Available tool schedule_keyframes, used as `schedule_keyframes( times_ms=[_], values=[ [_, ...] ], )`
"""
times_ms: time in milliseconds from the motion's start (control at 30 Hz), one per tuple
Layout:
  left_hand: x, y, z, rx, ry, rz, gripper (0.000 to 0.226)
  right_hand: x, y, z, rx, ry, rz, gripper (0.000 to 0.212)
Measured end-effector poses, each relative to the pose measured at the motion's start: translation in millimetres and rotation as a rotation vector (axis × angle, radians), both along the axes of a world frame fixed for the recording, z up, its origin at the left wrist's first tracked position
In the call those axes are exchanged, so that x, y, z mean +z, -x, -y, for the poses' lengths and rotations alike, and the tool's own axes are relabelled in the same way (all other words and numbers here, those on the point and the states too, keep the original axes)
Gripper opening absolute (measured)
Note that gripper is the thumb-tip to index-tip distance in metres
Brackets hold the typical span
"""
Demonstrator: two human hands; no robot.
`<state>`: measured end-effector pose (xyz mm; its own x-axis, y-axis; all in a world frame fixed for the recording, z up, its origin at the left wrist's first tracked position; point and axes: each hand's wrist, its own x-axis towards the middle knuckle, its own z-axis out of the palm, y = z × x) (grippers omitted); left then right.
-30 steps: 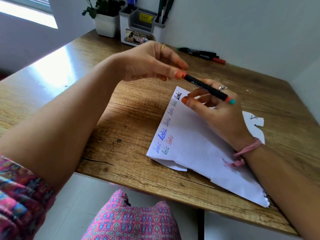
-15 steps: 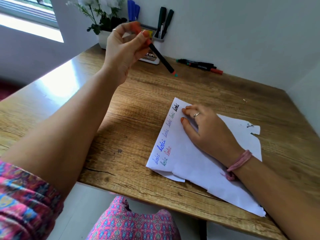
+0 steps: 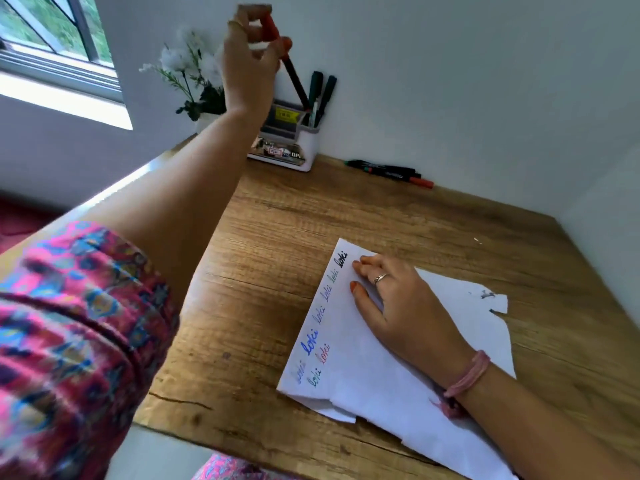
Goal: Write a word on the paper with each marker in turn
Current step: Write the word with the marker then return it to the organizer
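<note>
My left hand [image 3: 251,60] is raised at the back of the desk and pinches a dark marker [image 3: 294,81] by its upper end. The marker slants down, its lower tip at the pen cup of the white desk organizer [image 3: 304,147]. Two dark pens [image 3: 323,93] stand in that cup. My right hand [image 3: 398,306] lies flat on the white paper [image 3: 363,368], fingers straight. Along the paper's left edge the same word is written several times in different colours.
Several markers [image 3: 391,171] lie on the wooden desk [image 3: 277,254] by the back wall, right of the organizer. A white pot with white flowers [image 3: 194,81] stands left of it. The paper has torn edges. A window is at top left.
My left hand took the marker from above the paper and carried it up and back to the organizer. My right hand let go of it and settled flat on the paper.
</note>
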<state>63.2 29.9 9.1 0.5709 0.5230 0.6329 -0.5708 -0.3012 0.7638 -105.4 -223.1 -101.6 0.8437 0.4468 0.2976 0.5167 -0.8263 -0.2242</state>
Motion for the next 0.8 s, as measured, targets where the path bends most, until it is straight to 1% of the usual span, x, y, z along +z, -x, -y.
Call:
schedule_keyframes(
  times_ms=[167,300,433,700,800],
  values=[
    [2,-40,6,0.007,-0.197,-0.133,0.034,-1,-1,1,0.007,-0.027,0.013,0.049],
    [1,-61,17,0.043,-0.367,-0.176,0.034,-1,-1,2,0.003,-0.031,0.001,0.047],
    [-4,-75,20,0.094,-0.520,-0.260,0.037,-2,-3,3,-0.003,-0.024,-0.008,0.048],
    [-17,-87,19,0.055,-0.599,-0.389,0.040,-5,-4,5,0.002,-0.064,-0.004,0.048],
    [-21,-91,21,0.079,-0.633,-0.420,0.046,-5,-4,5,0.002,-0.070,-0.002,0.048]
  ],
)
